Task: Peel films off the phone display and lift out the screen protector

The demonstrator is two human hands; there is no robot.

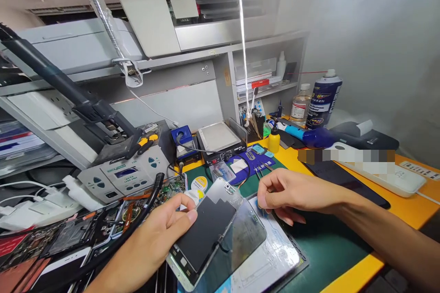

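My left hand [161,233] grips an opened phone frame [206,231] by its left edge, tilted above a dark glass panel [245,238] that lies on a clear plastic sheet [271,261]. The frame shows a black rectangular plate inside a silver rim. My right hand [292,192] hovers just right of the frame's top corner, thumb and forefinger pinched together; whether they hold something small I cannot tell. Both hands are over a green mat [326,242] on a yellow bench [409,206].
A grey rework station [123,176] and black hose sit at left above phone parts and circuit boards [68,238]. A heating plate [218,139], blue holder [184,139], yellow bottle [274,141], spray can [323,100], tool cup [254,123] and white power strip [395,176] stand behind.
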